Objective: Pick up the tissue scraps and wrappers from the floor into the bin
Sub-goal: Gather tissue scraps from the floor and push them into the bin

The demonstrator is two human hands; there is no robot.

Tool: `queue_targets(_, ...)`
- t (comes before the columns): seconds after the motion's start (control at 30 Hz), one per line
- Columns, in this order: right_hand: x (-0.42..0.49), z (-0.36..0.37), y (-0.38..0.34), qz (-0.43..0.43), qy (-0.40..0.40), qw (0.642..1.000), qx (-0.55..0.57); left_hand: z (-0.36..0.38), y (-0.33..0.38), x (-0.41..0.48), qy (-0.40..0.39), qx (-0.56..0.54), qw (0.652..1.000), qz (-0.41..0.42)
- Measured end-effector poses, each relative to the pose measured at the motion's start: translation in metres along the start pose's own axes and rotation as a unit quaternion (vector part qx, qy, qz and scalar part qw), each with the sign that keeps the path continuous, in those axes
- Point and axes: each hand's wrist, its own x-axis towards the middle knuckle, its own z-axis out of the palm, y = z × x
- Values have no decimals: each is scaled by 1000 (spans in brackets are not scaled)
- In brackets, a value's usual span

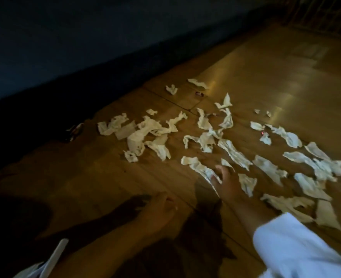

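My right hand (224, 182) is out over the floor (265, 77), fingers (215, 179) down on the near end of a long strip (197, 167). Motion blur, so I cannot tell if they pinch it or only touch it. I go for this strip because it lies closest to me; clearing from my side outward looks like the plan. White sleeve (296, 247) on that arm.

My left hand (159, 206) is low over bare floor, apart from any tissue. Its fingers are loosely curled with nothing in them that I can see. My guess is it waits free to take what the right lifts.

Scraps (145, 133) cover the middle of the floor: a thick clump toward the left edge, looser strips running right, several just beside my right hand. They lie flat or crumpled and mostly single, so each likely needs its own pinch. A pink wrapper (199, 94) sits farther out among them. A dark wrapper (75, 128) lies at the left edge, by the dark base (45, 57) there.

The bin is not in view. A white bar (54, 255) shows at the bottom left, and I cannot tell what it is. With this much litter down, the task looks barely begun. Thin tissue may tear or slip when pinched.
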Motion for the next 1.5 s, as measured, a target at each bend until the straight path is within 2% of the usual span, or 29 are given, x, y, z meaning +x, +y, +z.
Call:
queue_targets(0.1, 19, 12, -4, 14, -74, 991, -108, 0, -7, 5, 33, 1, 999, -13)
queue_targets(0.17, 26, 26, -11, -6, -99, 982, -160, -10, -7, 21, 47, 65, 996, -27)
queue_targets(0.23, 23, 40, -13, -71, -124, 978, -153, -27, -12, 45, 91, 125, 985, -75)
queue_targets(0.27, 19, 43, -13, -111, -127, 978, -120, -39, -18, 59, 125, 112, 981, -99)
queue_targets(0.33, 13, 40, -7, -143, -92, 985, -24, -62, -28, 88, 183, 36, 972, -145)
queue_targets(0.4, 15, 20, 3, -104, -19, 993, 61, -81, -34, 109, 204, 18, 958, -200)
queue_targets(0.47, 24, -3, 21, -67, 86, 992, 60, -94, -33, 124, 212, -20, 950, -230)
queue_targets(0.53, 35, -24, 42, -35, 148, 988, -30, -99, -32, 138, 215, -52, 954, -203)
queue_targets(0.57, 39, -29, 51, -25, 140, 987, -71, -99, -31, 144, 208, -64, 959, -183)
queue_targets(0.6, 39, -33, 57, -16, 104, 992, -75, -97, -31, 151, 204, -69, 962, -166)
queue_targets(0.67, 30, -28, 57, 6, -13, 1000, 9, -90, -26, 160, 187, -55, 970, -143)
queue_targets(0.7, 23, -20, 58, 2, -74, 997, 12, -85, -23, 165, 177, -42, 974, -133)
queue_targets(0.77, 7, 3, 60, -68, -118, 985, -109, -73, -16, 173, 155, -2, 982, -112)
queue_targets(0.83, -12, 17, 61, -122, -63, 981, -138, -59, -9, 177, 142, 50, 984, -99)
queue_targets(0.93, -26, 11, 64, -164, 49, 985, -19, -39, 4, 174, 153, 96, 981, -72)
queue_targets(0.97, -28, 2, 66, -157, 62, 986, 4, -30, 8, 171, 161, 105, 980, -54)
queue_targets(1.03, -29, -21, 72, -91, 51, 992, 75, -10, 14, 162, 175, 125, 977, -16)
queue_targets(1.07, -28, -28, 83, -62, 72, 992, 84, 2, 17, 156, 178, 137, 974, 1)
queue_targets(1.13, -26, -42, 110, 1, 140, 990, -15, 26, 22, 143, 175, 154, 972, 26)
queue_targets(1.2, -27, -46, 133, 92, 117, 980, -133, 45, 28, 131, 158, 170, 972, 44)
queue_targets(1.27, -33, -45, 142, 123, 71, 977, -157, 58, 35, 120, 141, 198, 968, 62)
queue_targets(1.37, -41, -38, 129, 46, 81, 991, -96, 68, 42, 106, 132, 224, 962, 88)
queue_targets(1.43, -37, -36, 117, -22, 44, 998, -43, 70, 44, 100, 127, 239, 957, 101)
queue_targets(1.47, -30, -39, 108, -34, 32, 999, -3, 70, 43, 99, 119, 251, 955, 101)
queue_targets(1.5, -19, -44, 100, -37, 56, 997, 36, 70, 43, 98, 106, 257, 956, 94)
